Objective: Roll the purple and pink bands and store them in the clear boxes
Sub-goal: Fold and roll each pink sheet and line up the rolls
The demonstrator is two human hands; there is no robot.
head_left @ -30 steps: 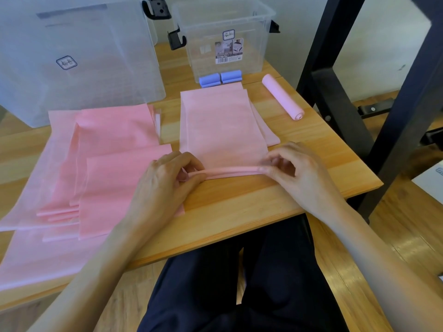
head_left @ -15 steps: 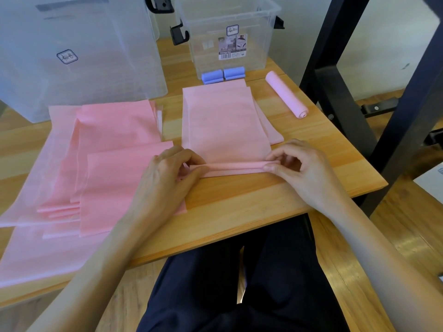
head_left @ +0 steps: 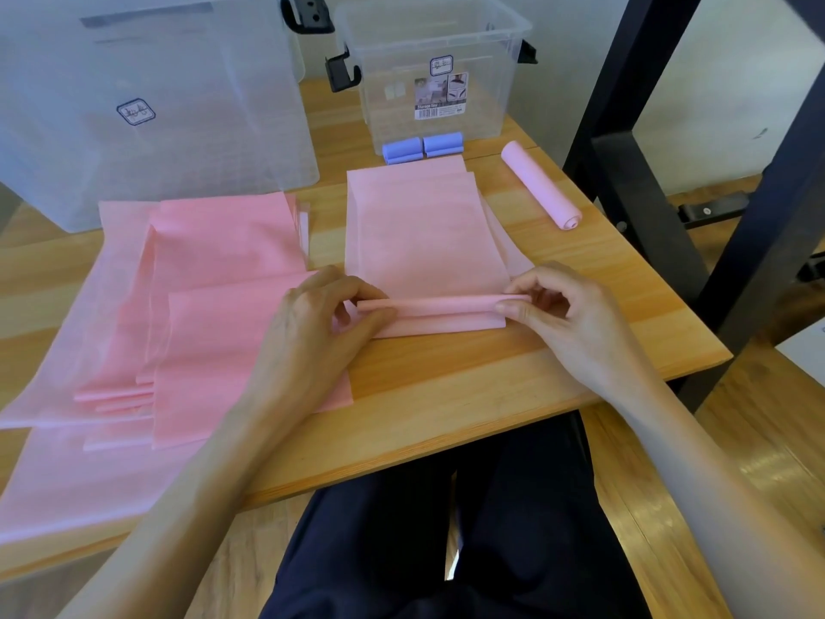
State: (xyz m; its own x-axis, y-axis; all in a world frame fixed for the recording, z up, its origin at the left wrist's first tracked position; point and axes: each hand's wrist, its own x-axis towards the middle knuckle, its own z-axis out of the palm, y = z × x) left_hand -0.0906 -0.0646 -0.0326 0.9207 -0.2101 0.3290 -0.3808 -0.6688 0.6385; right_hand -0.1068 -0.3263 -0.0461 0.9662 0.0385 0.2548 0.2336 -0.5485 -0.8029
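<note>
Wooden table (head_left: pixel 446 386) holds the pale pink band (head_left: pixel 428 243), its near edge pinched by left hand (head_left: pixel 312 332) and right hand (head_left: pixel 576 323); uneven pressure could skew the roll.

Wooden table (head_left: pixel 446 386) bears pink bands (head_left: pixel 214 306), a roll (head_left: pixel 538 183), clear boxes (head_left: pixel 147 105).

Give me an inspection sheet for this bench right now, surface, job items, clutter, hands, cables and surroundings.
Surface: wooden table, bare at the near edge.
Job's things: pale pink band being rolled from its near end; finished pink roll; purple rolls inside the small clear box; large clear box; darker pink bands stacked flat.
Clutter: nothing seen.
Grippers: left hand and right hand pinch the roll's ends.
Cables: nothing seen.
Surroundings: black frame, wood floor.
</note>
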